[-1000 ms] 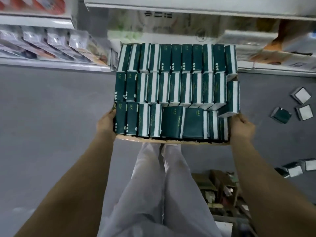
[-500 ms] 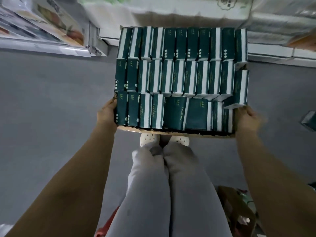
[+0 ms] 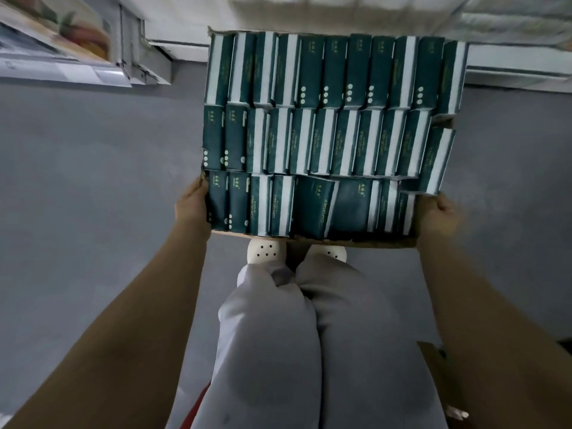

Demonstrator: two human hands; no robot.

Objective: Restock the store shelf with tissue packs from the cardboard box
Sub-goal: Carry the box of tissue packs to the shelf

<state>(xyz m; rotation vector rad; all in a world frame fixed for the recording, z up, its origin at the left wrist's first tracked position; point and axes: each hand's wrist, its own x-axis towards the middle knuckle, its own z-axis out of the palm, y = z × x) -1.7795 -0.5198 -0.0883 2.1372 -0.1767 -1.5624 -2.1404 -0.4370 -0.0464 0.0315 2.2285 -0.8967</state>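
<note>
I hold the cardboard box [image 3: 325,242] in both hands, clear of the grey floor [image 3: 93,187] and directly in front of my legs. My left hand [image 3: 192,207] grips the box at its near left corner. It wraps the corner from the side, and its fingers pass out of sight below the base. My right hand [image 3: 441,216] grips the near right corner in the same manner, with its fingers also hidden under the box.

The box is a shallow open tray. The tissue packs [image 3: 322,140] fill it in three rows running from the left wall to the right wall. The packs are dark green with a white stripe, and most stand on edge, pressed side to side. In the middle of the near row, two flat packs [image 3: 312,209] lie with the broad face up. At the right wall, one tilted pack [image 3: 433,162] rides above its neighbours, between the middle row and the near row.

The far edge of the box overlaps the base of the store shelf [image 3: 510,74], which runs across the top of the view. Whether the two touch cannot be determined. My white shoes [image 3: 264,250] show just below the near edge of the box. A second piece of cardboard [image 3: 433,363] shows beside my right forearm
</note>
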